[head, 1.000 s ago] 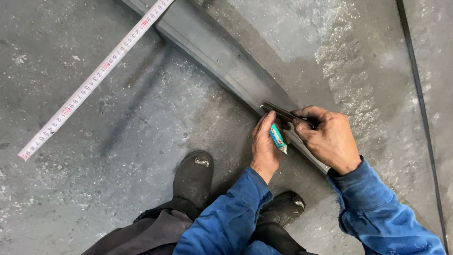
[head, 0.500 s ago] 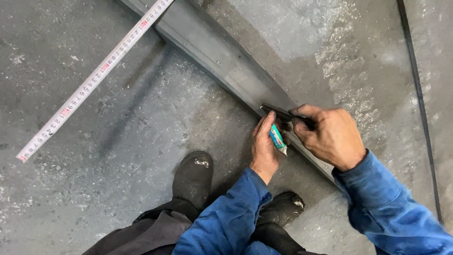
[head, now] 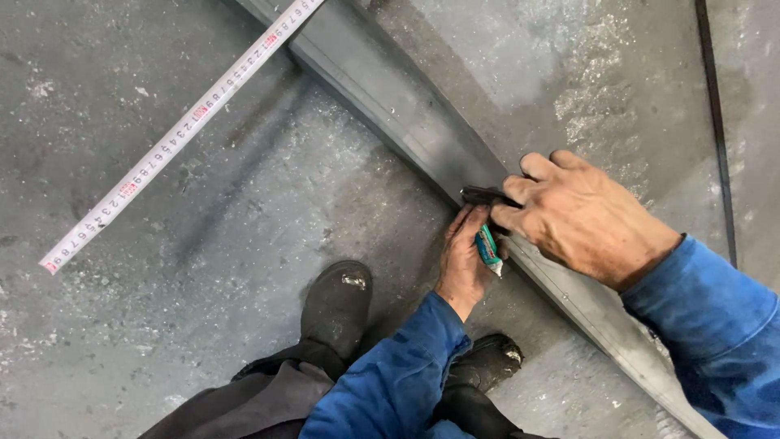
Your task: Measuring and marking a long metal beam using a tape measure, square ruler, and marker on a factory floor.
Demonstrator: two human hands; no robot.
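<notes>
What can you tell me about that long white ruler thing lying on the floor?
The tape measure is a long, thin white strip with small dark numbers and a few red marks along it. It looks like flexible metal and is pulled out straight. It lies slanted across the grey concrete floor, its near end at lower left; its upper part crosses the long grey steel beam and runs out of view. Neither hand touches it.

Teal marker upright against grey steel beam.

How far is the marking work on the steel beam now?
Done: the tape measure lies stretched out across the beam. In hand: the left hand holds a marker and the right hand presses a dark tool on the beam. No finished mark shows.
</notes>
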